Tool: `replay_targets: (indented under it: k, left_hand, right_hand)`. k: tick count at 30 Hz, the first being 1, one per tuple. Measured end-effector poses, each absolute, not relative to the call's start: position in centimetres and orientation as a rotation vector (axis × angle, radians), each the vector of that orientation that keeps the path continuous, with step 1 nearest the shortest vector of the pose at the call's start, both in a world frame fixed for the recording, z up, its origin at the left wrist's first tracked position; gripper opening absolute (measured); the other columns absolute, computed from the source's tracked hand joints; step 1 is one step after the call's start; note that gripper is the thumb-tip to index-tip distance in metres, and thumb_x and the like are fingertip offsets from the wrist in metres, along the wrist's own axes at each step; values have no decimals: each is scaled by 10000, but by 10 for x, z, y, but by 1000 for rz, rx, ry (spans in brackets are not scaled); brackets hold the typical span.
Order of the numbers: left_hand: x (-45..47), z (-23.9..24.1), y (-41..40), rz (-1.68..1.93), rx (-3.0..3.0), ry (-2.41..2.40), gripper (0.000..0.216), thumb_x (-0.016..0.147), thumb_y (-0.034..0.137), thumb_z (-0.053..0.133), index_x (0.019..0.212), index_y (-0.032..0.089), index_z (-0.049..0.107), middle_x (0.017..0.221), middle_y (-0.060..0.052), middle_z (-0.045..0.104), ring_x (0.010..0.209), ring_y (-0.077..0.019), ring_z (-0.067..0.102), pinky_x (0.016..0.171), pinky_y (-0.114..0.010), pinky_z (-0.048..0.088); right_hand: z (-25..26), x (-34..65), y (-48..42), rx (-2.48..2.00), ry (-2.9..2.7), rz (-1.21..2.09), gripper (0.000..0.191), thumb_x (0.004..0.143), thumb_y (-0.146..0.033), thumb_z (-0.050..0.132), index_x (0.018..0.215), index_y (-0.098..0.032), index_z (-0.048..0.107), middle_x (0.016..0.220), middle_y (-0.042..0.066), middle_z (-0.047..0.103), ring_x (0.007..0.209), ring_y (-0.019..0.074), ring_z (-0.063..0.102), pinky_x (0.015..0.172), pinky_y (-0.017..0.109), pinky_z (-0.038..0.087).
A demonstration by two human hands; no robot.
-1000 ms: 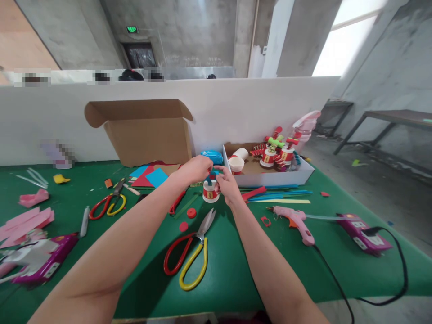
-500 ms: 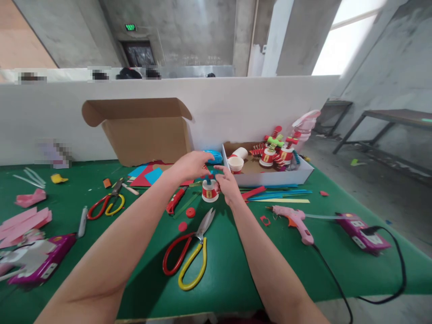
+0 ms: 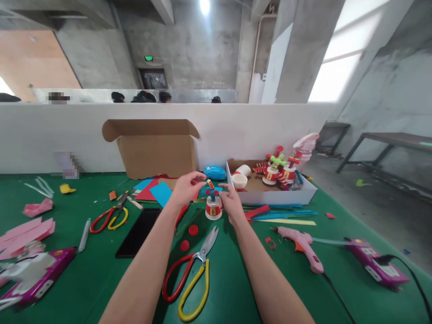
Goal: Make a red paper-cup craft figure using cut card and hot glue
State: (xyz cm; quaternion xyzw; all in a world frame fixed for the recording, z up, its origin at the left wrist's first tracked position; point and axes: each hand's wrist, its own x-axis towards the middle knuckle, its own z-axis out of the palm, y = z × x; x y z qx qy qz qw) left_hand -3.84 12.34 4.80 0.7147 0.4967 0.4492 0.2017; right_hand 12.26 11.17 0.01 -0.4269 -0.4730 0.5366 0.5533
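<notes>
A small figure made from a white-and-red paper cup (image 3: 213, 211) stands upside down on the table between my hands. Across its top lies a blue rolled crosspiece (image 3: 216, 191) with red round pieces, and a folded red-and-yellow paper spring (image 3: 210, 184) rises above it. My left hand (image 3: 185, 191) comes in from the left, thumb and forefinger pinched at the spring's tip. On the other side, my right hand (image 3: 232, 203) has its fingers round the right end of the crosspiece, close to the cup. Another folded spring (image 3: 200, 200) sticks out left of the cup.
Large scissors (image 3: 201, 256) and red discs (image 3: 193, 230) lie in front. A pink glue gun (image 3: 302, 245) with its cord is at right. Behind stands a white box (image 3: 280, 197) of finished figures. A dark flat slab (image 3: 138, 231) and smaller scissors (image 3: 113, 213) are left.
My view has tilted up. My left hand has drawn back a little from over the figure, so the spring and crosspiece show. The dark slab, hidden before by my left forearm, is visible.
</notes>
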Motion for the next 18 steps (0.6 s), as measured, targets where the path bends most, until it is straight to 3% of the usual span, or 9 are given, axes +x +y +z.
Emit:
replay_targets:
  k: [7,14,18]
  left_hand:
    - [-23,39,128,1282,2052,1338,185,775,292,555,857,201,693,896,-26,717,825,-166,640,768,-280,500]
    - [-19,29,130,1278,2031,1249,265,781,248,536,1009,191,658,981,-34,711,887,-166,650,833,-297,511]
    - [-17,28,129,1262,2016,1263,236,779,273,538,965,199,664,952,-27,715,862,-169,652,826,-304,519]
  right_hand:
    - [-3,124,113,-1022,-1147,1255,290,713,-309,539,976,-189,528,419,-98,429,342,90,378,375,202,302]
    - [-1,126,114,-1044,-1221,1250,264,737,-322,500,960,-185,534,407,-89,432,332,91,358,386,212,308]
    - [-3,125,115,-1018,-1204,1269,281,725,-325,517,975,-199,519,442,-88,445,346,95,386,396,216,323]
